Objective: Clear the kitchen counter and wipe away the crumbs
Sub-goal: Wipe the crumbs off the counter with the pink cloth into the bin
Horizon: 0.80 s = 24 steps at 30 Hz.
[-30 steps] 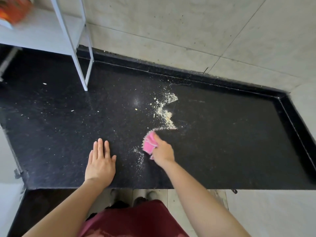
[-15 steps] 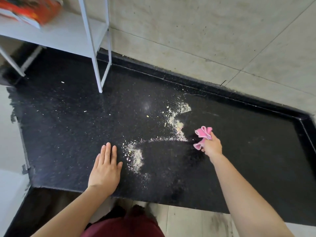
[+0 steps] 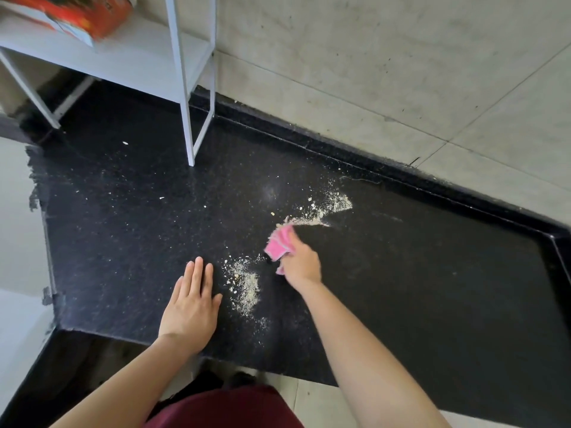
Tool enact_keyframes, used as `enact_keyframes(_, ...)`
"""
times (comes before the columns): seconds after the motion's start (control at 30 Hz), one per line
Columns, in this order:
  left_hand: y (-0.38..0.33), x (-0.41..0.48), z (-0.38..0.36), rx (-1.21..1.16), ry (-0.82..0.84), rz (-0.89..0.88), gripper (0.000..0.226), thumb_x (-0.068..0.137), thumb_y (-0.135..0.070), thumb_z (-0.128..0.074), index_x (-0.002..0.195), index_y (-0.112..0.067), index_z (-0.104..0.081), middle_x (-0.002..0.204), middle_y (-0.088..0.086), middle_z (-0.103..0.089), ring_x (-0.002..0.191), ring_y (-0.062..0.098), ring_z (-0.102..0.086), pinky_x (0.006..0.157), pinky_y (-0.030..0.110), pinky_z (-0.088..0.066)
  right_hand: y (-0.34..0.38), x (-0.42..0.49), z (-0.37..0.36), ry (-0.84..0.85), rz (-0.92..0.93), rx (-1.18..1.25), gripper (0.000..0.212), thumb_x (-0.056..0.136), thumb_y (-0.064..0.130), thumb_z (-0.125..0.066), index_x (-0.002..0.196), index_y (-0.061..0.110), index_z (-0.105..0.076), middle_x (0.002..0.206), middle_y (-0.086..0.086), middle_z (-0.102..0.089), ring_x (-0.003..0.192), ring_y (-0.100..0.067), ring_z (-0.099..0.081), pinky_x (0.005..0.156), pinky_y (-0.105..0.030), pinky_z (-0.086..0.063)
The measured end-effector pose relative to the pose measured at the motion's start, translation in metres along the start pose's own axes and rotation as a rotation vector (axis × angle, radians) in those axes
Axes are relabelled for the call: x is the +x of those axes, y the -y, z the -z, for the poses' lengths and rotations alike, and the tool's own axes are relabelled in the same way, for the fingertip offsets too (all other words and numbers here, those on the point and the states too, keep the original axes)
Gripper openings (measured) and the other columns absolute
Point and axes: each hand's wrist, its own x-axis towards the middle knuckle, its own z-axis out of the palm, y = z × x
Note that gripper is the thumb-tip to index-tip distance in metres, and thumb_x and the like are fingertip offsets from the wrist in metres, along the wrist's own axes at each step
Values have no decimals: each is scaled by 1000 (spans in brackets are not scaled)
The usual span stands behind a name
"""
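Right hand (image 3: 301,264) clenched round a crumpled pink cloth (image 3: 279,244), fingers curled tight on it, and the cloth is down on the black speckled stone counter (image 3: 123,242), near the middle of the slab; it looks a little blurred. My left hand (image 3: 191,304) lies flat on the counter near the front edge, fingers straight and close together, grasping nothing.

Between my two hands sits a pale heap of fine crumbs (image 3: 247,285), just beside my left thumb, thinning out toward the front edge. Beyond the cloth, toward the back, a second pale smear of crumbs (image 3: 330,206) spreads out, its near end right at the cloth's far corner. A few stray flakes (image 3: 125,143) dot the left part of the counter, well apart from both patches.

At the back left a white metal shelf rack (image 3: 139,57) stands on the counter; its front leg (image 3: 191,143) comes down on the stone, well to the left of the far smear. On its shelf lies an orange-red packet (image 3: 89,17), partly out of view.

A raised black rim (image 3: 340,156) runs along the back of the counter under the beige tiled wall (image 3: 370,72) and turns a corner at far right; the far smear reaches near it. Below me, my dark red garment (image 3: 228,409) shows.
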Motion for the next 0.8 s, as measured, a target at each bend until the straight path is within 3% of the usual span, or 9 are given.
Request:
enact_keyframes(0.07,0,0,4,5,32,9,63,98,-43,-9,141,-6,18,156,11,17,144,24,16,119,35,1,13,-9,-14,172,48,135,60,94,3,-41,139,43,-39,120,-4,-60,61,-11,-68,60,-25,-58)
enact_keyframes(0.13,2,0,13,-20,37,-3,62,99,-39,-18,148,-8,5,158,10,7,146,24,7,119,34,-2,17,-15,-16,228,61,248,57,93,2,-40,136,38,-47,114,-3,-65,54,-3,-63,50,-16,-50)
enact_keyframes(0.27,5,9,38,-99,-63,3,53,98,-30,-35,144,-4,-32,149,11,-34,138,25,-30,113,37,-27,-1,-9,27,89,13,364,62,87,-2,-38,133,36,-51,80,4,-70,43,0,-59,42,-10,-41)
enact_keyframes(0.33,4,26,48,-110,-122,16,50,96,-24,-42,139,1,-38,143,15,-42,133,29,-37,110,39,-33,-16,6,61,14,-60,404,64,84,-5,-38,133,34,-52,77,-2,-68,40,0,-57,40,-11,-39)
enact_keyframes(0.47,2,75,56,-122,-129,92,57,99,-26,-27,148,-1,-10,157,12,-10,146,25,-7,119,34,-7,-46,46,122,-160,-202,376,65,83,-5,-40,131,37,-51,60,3,-67,34,2,-53,36,-12,-37)
enact_keyframes(0.57,-2,116,56,-160,-137,223,59,100,-29,-20,149,-4,1,158,9,7,146,22,8,119,35,-1,-63,84,153,-225,-262,321,67,82,-7,-39,132,38,-47,61,3,-64,32,1,-51,44,-18,-36)
enact_keyframes(0.7,-2,153,50,-166,-107,340,59,100,-30,-17,148,-3,4,157,10,13,145,23,14,118,38,2,-67,133,165,-232,-318,267,73,84,-10,-33,138,39,-42,87,-2,-55,36,-6,-54,38,-14,-41)
enact_keyframes(0.77,-3,160,47,-167,-71,377,59,100,-31,-16,148,-3,6,157,10,15,144,24,15,118,38,4,-64,146,159,-217,-308,201,77,84,-10,-32,140,42,-40,95,-3,-56,53,-16,-58,61,-24,-54)
enact_keyframes(0.8,-5,160,46,-168,-58,386,59,100,-31,-16,148,-3,6,157,10,15,144,24,16,117,38,5,-60,149,153,-195,-279,166,77,84,-10,-32,140,44,-39,97,-4,-59,56,-17,-58,70,-31,-54)
